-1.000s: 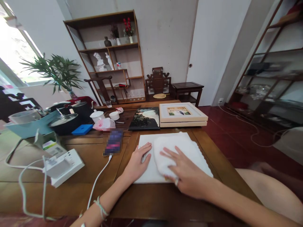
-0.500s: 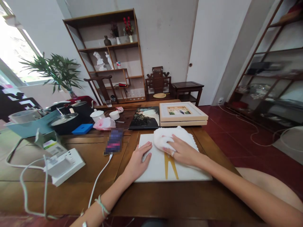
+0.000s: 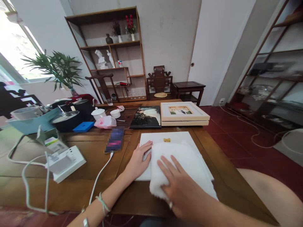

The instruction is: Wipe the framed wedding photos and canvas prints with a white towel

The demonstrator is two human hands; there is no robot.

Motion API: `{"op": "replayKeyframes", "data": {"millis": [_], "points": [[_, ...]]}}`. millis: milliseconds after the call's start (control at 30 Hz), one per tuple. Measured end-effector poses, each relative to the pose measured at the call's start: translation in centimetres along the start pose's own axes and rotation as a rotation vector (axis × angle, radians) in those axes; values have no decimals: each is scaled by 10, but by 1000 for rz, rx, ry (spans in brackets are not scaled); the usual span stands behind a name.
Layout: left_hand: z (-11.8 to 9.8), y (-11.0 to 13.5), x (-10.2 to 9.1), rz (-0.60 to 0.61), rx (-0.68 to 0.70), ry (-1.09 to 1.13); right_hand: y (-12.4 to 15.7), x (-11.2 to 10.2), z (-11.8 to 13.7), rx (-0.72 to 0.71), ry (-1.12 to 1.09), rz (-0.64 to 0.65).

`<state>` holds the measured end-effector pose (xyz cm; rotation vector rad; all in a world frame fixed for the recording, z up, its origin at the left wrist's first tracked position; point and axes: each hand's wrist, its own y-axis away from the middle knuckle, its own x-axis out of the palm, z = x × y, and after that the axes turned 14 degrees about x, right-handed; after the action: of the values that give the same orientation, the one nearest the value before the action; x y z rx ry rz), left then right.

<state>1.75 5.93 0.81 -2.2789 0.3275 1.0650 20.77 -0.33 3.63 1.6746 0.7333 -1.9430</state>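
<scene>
A flat white board [image 3: 163,137] lies face down on the wooden table [image 3: 106,186] in front of me, with a small gold fitting [image 3: 167,139] near its far edge. My left hand [image 3: 138,160] rests flat on the board's left edge, fingers stretched out. My right hand [image 3: 180,187] presses a white cloth [image 3: 182,157] onto the near half of the board, fingers spread over the cloth.
Beyond the board lie a dark photo print [image 3: 146,117] and stacked framed pictures [image 3: 183,114]. To the left sit a phone [image 3: 115,139] with a white cable [image 3: 97,179], a power strip [image 3: 66,162], pots [image 3: 65,119], cups and a blue tray [image 3: 30,121]. Shelves [image 3: 113,53] stand behind.
My right hand has dragged the cloth from the board's far edge back toward me, over its near half. The left hand stays put on the left edge.
</scene>
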Motion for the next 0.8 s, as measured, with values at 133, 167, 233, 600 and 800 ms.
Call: {"op": "replayKeyframes", "data": {"millis": [133,167,233,600,800], "points": [[-1,1,0,5,-5,-5,18,-1,2,-54,-99,22],[-1,1,0,3,-4,-4,17,-2,-3,-27,-141,-1],[-1,1,1,-2,-2,2,10,-5,-17,52,-207,-43],[-5,2,-2,-91,-37,100,-68,0,-56,295,-211,-184],[-3,4,-2,-229,-44,162,-38,2,-16,-92,-168,-77]]}}
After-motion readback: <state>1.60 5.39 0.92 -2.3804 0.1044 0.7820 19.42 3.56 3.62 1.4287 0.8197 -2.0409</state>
